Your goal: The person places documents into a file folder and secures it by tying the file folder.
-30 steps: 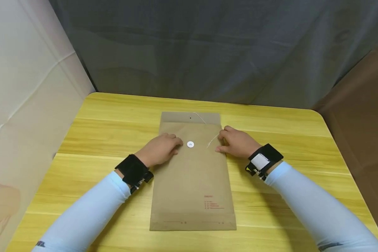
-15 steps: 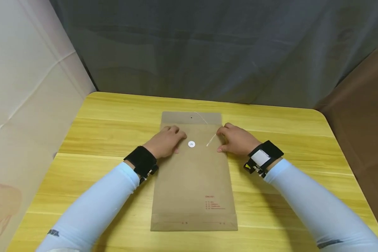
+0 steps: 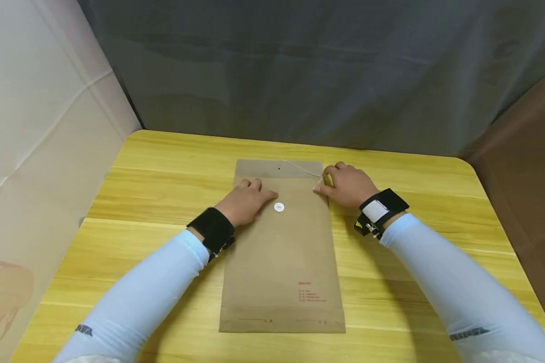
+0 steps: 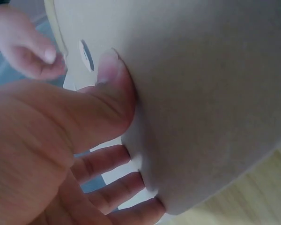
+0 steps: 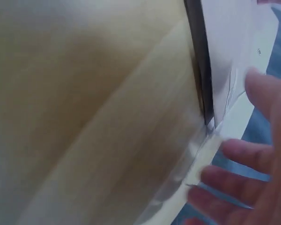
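Head view: one flat brown kraft-paper envelope (image 3: 281, 252) lies mid-frame on one yellow wooden table (image 3: 436, 212). The left hand (image 3: 247, 201), fingers loosely flat, presses it beside one white round clasp (image 3: 279, 207). The right hand (image 3: 347, 184) pinches one thin white string (image 3: 302, 169).

Left wrist view: thumb (image 4: 110, 93) presses paper.

Right wrist view: fingers (image 5: 239, 152) spread.

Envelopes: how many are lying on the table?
1. A brown envelope lies flat in the middle of the yellow table; left hand presses it, right hand pinches its string. None seems hidden.
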